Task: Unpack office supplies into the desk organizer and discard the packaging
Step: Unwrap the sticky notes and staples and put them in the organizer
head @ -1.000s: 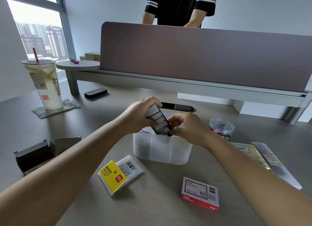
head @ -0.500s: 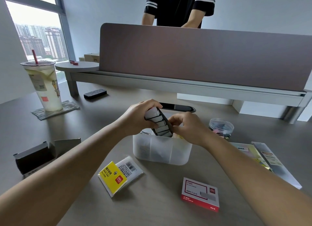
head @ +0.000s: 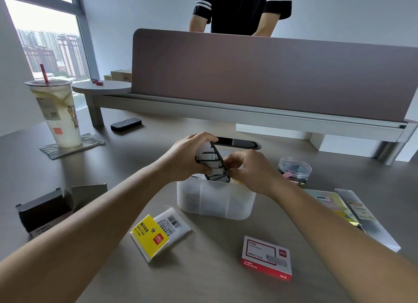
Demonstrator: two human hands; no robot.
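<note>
My left hand (head: 185,157) grips a small black-and-white striped pack (head: 211,164), held tilted with its lower end dipping into the translucent white desk organizer (head: 214,203). My right hand (head: 251,169) pinches the pack's lower right edge just above the organizer's rim. What the organizer holds is mostly hidden behind its frosted walls. In front of it lie a yellow-labelled pack of index tabs (head: 158,233) and a red-and-white staple box (head: 267,257).
An open dark cardboard box (head: 48,210) lies at the left. A round clear tub of clips (head: 294,171), sticky notes (head: 328,203) and a flat clear package (head: 366,219) sit at the right. A drink cup (head: 57,115) stands far left. A person stands behind the desk divider (head: 271,76).
Both hands have lifted slightly with the striped pack and shifted it a little over the organizer. Everything else on the desk stayed put.
</note>
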